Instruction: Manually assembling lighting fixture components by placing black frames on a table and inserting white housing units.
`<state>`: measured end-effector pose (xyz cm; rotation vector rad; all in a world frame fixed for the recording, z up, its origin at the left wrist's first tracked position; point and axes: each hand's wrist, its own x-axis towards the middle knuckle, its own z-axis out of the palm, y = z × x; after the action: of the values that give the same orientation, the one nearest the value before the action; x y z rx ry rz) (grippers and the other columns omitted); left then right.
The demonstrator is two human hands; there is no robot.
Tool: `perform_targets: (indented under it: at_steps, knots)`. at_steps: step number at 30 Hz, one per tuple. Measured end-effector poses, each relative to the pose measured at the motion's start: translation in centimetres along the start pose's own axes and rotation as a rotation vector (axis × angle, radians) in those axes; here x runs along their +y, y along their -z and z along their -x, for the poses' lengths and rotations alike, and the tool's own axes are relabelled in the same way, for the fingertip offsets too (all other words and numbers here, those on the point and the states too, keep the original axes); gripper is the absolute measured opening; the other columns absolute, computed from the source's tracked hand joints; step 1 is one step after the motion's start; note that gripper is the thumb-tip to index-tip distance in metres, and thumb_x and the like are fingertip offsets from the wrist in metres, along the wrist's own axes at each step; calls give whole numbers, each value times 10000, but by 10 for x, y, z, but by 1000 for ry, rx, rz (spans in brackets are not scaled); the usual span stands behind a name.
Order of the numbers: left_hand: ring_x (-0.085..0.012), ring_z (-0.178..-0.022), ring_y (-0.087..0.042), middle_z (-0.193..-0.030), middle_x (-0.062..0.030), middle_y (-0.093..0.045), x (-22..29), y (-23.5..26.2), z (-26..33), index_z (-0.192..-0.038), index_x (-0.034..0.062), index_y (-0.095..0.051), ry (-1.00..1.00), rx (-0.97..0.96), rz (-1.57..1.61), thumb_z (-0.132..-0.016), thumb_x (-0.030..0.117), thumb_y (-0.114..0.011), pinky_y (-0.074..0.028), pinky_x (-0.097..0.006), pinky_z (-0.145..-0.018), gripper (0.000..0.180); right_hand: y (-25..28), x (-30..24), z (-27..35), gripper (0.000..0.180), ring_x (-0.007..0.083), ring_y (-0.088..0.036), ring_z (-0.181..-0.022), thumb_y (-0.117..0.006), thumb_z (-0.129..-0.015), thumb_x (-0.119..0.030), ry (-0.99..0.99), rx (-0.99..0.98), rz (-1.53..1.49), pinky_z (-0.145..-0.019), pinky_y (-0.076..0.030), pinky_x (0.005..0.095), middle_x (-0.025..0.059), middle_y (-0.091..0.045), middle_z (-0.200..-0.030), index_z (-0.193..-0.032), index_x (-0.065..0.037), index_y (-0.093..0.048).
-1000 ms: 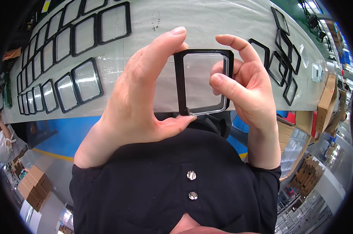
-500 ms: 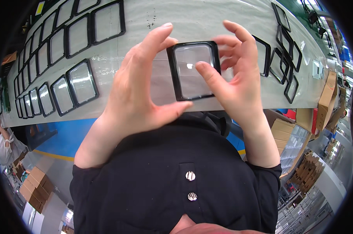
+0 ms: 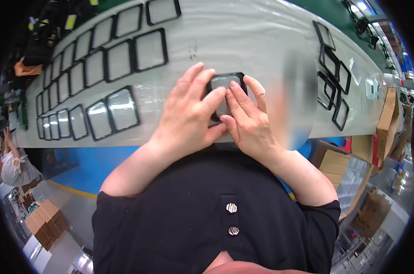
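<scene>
Head view: both hands press a black-framed pane (image 3: 223,86) flat against the desk (image 3: 243,41), left hand (image 3: 188,114) with fingers together on its left edge, right hand (image 3: 248,121) with fingertips on the glass. Uneven pressure could crack or smudge the glass, or slide it toward the nearby row of frames (image 3: 111,109).

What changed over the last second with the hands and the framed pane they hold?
Both hands, left hand and right hand, carried the black-framed pane away from the body and down toward the white table. The fingers moved from gripping its edges to lying flat over its face. The grip was never released. The rows of framed panes on the table stayed put.
</scene>
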<state>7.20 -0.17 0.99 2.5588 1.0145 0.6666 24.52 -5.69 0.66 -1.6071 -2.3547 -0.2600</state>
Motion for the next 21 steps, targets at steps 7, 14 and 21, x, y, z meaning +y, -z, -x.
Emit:
perform_targets:
  at_steps: [7,14,21]
  knots:
    - [-343,-1211,-487,-1259,-129,-583,-9,8,-49,-1045,65,-620,-124,-140,-154,-676,259,-759,-388,-440,-1041,439,53,25,6,474,319,-357,-1334,-574,-887,-401,-87,-7,-80,-1088,-198,503,115,-489,-1380,-1232,-77,-606]
    - [-315,-1322,-373,-1277,-55,-587,-95,22,-147,-1144,136,-601,4,-79,-239,-716,364,-721,-300,-417,-1112,500,113,87,49,482,333,-354,-1344,-422,-985,-425,-270,44,38,-1108,-187,476,125,-508,-1380,-1271,-79,-597]
    - [-355,-1298,-387,-1166,-122,-604,-126,37,-154,-1122,116,-596,42,-243,-198,-692,350,-713,-254,-441,-1131,503,123,180,114,381,333,-445,-1286,-456,-989,-293,-579,128,26,-1090,-270,434,137,-569,-1318,-1258,-65,-600]
